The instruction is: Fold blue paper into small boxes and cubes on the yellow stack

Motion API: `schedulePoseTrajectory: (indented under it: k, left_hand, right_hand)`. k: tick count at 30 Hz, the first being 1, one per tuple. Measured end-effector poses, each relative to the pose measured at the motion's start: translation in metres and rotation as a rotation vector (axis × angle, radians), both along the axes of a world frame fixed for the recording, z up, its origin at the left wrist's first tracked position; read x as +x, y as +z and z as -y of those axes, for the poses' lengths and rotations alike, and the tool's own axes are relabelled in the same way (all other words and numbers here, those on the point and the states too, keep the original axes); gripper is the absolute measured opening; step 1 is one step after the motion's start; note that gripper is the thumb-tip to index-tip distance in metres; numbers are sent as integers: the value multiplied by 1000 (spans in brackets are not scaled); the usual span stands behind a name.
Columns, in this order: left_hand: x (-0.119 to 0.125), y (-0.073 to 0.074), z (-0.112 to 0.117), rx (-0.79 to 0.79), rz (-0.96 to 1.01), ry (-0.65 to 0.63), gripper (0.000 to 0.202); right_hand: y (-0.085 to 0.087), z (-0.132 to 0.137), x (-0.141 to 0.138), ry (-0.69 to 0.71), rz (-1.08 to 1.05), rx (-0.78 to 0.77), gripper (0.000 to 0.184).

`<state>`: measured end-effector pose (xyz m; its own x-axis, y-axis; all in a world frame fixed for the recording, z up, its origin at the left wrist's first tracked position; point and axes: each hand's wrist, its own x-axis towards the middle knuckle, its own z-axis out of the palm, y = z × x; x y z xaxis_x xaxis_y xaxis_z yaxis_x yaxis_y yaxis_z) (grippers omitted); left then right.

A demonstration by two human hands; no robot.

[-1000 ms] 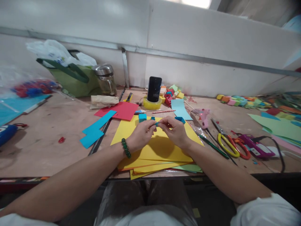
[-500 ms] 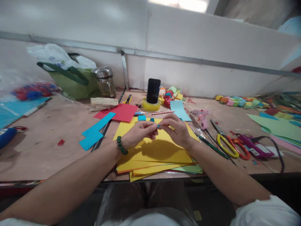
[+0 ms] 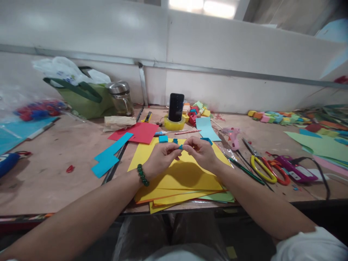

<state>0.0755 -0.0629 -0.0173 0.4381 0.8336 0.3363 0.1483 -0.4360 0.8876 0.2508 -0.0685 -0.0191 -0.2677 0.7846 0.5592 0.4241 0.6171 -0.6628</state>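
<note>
A small blue piece of paper (image 3: 180, 147) is pinched between my two hands, above a stack of yellow paper sheets (image 3: 174, 177). My left hand (image 3: 164, 156), with a green bead bracelet (image 3: 143, 175) at the wrist, is closed on its left side. Thumb and fingertips of my right hand (image 3: 200, 152) close on its right side, and fingers hide most of the piece. Just beyond the hands, a blue folded paper block (image 3: 163, 139), a smaller dark blue piece (image 3: 175, 141) and a blue folded piece (image 3: 207, 140) lie on the yellow sheets.
A phone (image 3: 176, 107) stands in a yellow tape roll (image 3: 174, 124). Right are a pink glue gun (image 3: 233, 137), scissors (image 3: 262, 168) and a purple device (image 3: 295, 168). Left lie blue strips (image 3: 114, 148), red paper (image 3: 144, 132) and a cutter (image 3: 147, 117). A glass jar (image 3: 121, 99) stands behind.
My right hand's fingers have shifted and drawn closer to my left hand, and the blue piece sits slightly lower in view. The blue folded piece beyond my right hand shows more fully.
</note>
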Motion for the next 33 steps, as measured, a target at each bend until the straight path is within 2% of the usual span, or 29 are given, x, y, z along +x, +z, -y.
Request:
schedulePoseTrajectory:
  k: [4, 10, 12, 16, 18, 21, 23, 25, 28, 31, 33]
  left_hand:
    - [-1, 1, 1, 28, -55, 43, 24]
    - [0, 1, 1, -8, -72, 27, 27]
    - [0, 0, -1, -38, -64, 10, 27]
    - [-2, 0, -4, -60, -60, -41, 26]
    - [-2, 1, -3, -2, -115, -41, 24]
    - [-1, 1, 1, 138, -247, 43, 17]
    - [0, -1, 2, 226, -335, 102, 23]
    - [0, -3, 2, 267, -384, 108, 17]
    - [0, -6, -2, 155, -331, 38, 22]
    - [-1, -5, -4, -31, -216, -53, 25]
    - [-1, -3, -3, -87, -171, -110, 25]
  right_hand:
    - [-1, 1, 0, -22, 86, 85, 27]
    - [-1, 5, -2, -13, 92, 93, 22]
    - [-1, 5, -2, -25, 64, 32, 22]
    - [1, 3, -1, 27, -49, -187, 29]
    - [3, 1, -1, 37, -99, -275, 34]
    - [3, 1, -4, -25, -189, -373, 39]
    - [3, 2, -7, -49, -246, -413, 42]
    - [1, 3, -10, -11, -282, -427, 42]
    - [-3, 4, -12, 57, -309, -398, 39]
    - [-7, 2, -10, 14, -294, -317, 33]
    - [-8, 1, -9, -14, -259, -262, 29]
